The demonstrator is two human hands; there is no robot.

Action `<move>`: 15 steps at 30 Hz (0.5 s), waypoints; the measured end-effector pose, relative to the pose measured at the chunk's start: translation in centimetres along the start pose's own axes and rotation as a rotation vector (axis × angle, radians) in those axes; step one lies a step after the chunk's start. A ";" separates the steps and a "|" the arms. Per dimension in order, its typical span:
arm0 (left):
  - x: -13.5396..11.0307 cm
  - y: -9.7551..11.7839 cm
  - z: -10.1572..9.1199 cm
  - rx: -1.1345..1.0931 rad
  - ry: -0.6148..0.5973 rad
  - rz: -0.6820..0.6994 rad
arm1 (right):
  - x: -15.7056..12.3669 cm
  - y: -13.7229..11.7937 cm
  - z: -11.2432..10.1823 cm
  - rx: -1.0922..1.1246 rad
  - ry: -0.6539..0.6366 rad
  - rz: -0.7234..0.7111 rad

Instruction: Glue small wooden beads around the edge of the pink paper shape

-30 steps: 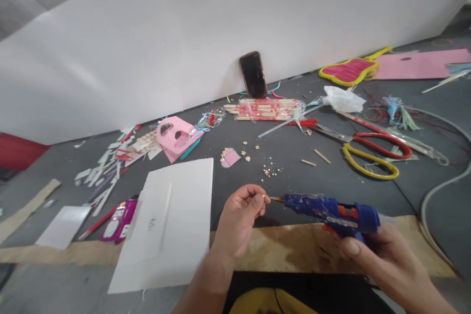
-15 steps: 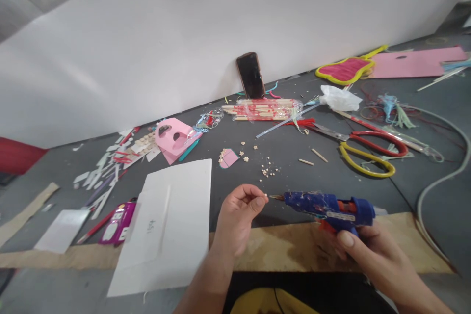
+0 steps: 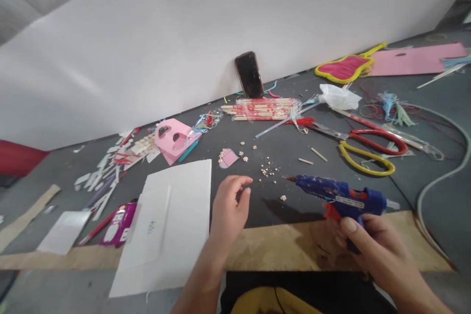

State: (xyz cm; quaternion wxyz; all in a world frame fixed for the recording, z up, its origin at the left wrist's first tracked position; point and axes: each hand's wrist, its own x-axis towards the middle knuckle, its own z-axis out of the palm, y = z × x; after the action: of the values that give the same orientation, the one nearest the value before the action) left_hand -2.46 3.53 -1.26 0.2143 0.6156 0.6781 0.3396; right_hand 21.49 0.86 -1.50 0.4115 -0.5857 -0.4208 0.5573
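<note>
My right hand (image 3: 371, 240) grips a blue glue gun (image 3: 331, 191), its nozzle pointing left above the dark table. Thumb and index finger are apart on my left hand (image 3: 232, 201), with nothing between them. Small pale pieces (image 3: 268, 170) lie scattered just beyond that hand. Between the hand and the gun sits a little cluster of these pieces (image 3: 283, 197). Farther off is a small pink heart-shaped card (image 3: 228, 158), with pale clusters along its left edge. A few more clusters (image 3: 246, 159) rest beside it.
Scissors (image 3: 368, 149) lie at the right, near a grey cable (image 3: 437, 184). A phone (image 3: 250, 74) leans on the white wall behind packaged sticks (image 3: 263, 109). At the left are a white board (image 3: 184, 216), a pink cutout (image 3: 174, 140) and a purple case (image 3: 119, 223).
My left fingers have parted from a pinch on a tiny pale piece, and the hand has moved left. The glue gun has shifted right and slightly up. The little cluster now shows below its nozzle.
</note>
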 end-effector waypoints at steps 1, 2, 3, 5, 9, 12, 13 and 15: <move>0.2 0.0 0.1 0.081 -0.008 0.051 | 0.0 0.0 0.1 0.018 0.012 -0.004; 0.5 0.0 0.2 0.154 -0.019 0.089 | 0.0 0.0 0.1 0.031 0.021 -0.010; 0.7 0.1 0.4 0.218 -0.028 0.116 | -0.1 0.0 0.2 0.040 0.024 -0.013; 1.2 0.2 0.9 0.317 -0.044 0.146 | -0.1 0.1 0.2 0.050 0.016 -0.010; 1.9 0.3 1.9 0.427 -0.070 0.167 | 0.0 0.5 0.0 0.067 -0.009 0.008; 2.2 0.0 2.5 0.466 -0.077 0.169 | 0.1 0.8 0.0 0.081 0.002 0.003; 2.3 -0.1 2.6 0.471 -0.078 0.172 | 0.1 0.9 -0.1 0.082 0.002 -0.001; 2.5 -0.3 2.9 0.471 -0.076 0.187 | 0.1 1.0 0.0 0.065 0.000 -0.015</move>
State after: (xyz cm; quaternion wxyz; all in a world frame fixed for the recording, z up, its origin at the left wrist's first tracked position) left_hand -1.00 6.54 -3.08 0.0580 0.7211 0.6699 0.1670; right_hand 21.57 0.69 -2.48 0.4345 -0.5687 -0.4070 0.5676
